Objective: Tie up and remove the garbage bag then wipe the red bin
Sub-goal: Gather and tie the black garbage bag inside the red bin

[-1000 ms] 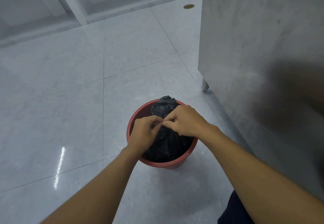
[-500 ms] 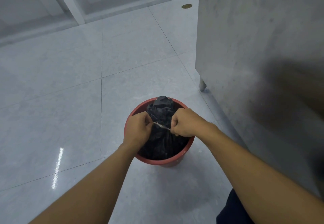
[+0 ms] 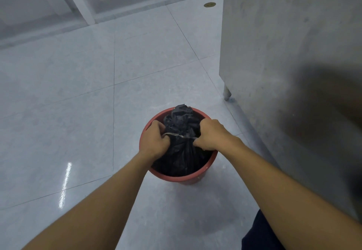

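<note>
Both hands have moved further apart since the earlier frame, lengthening the tie (image 3: pixel 179 135) across the garbage bag (image 3: pixel 181 146) neck. Left hand (image 3: pixel 154 142) and right hand (image 3: pixel 212 137) each have a closed grip pinching one tie end. Bag sits inside the red bin (image 3: pixel 183 179) on the floor (image 3: pixel 78 112)

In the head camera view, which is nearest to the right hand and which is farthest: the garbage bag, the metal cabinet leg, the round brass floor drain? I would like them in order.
From the right hand:
1. Garbage bag, touching it, just left, inside the red bin.
2. Metal cabinet leg, beyond the hand, slightly right.
3. Round brass floor drain, far across the floor, near the back wall.
</note>
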